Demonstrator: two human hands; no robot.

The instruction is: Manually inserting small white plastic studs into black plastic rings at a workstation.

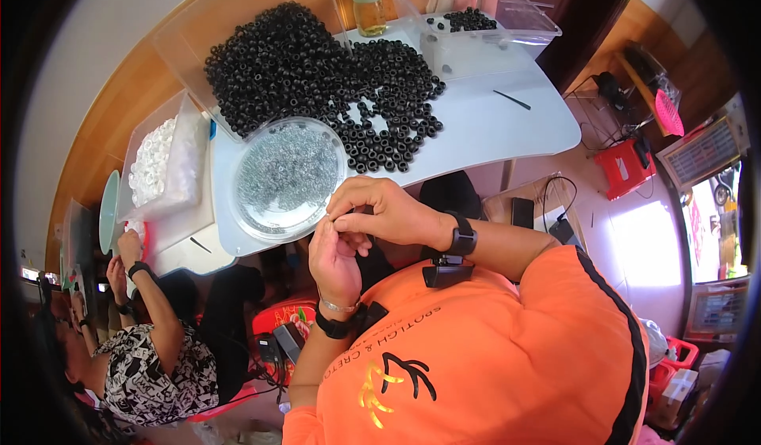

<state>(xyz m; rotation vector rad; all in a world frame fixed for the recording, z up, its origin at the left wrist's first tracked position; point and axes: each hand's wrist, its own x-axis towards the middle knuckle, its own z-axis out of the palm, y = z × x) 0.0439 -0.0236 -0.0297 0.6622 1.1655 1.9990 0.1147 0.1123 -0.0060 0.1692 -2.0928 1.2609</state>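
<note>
My left hand [337, 264] and my right hand [390, 211] meet at the table's near edge, fingertips pinched together. Whatever they hold between them is too small or hidden to make out. Just beyond and to the left of them is a round clear dish [255, 224] full of small clear, shiny pieces [289, 163]. Behind the dish, a large heap of black ring-shaped pieces [277, 68] spills out of a clear plastic bin [184, 56] onto the white table [483, 132]. Loose black rings [388, 140] lie closest to my right hand.
A lidded jar [369, 13] and a clear tray [523, 21] with some black rings stand at the back. A thin dark stick [511, 100] lies on the right. At left, a co-worker [158, 366] sits by a box of white rings [154, 163]. A red case [622, 167] stands on the floor.
</note>
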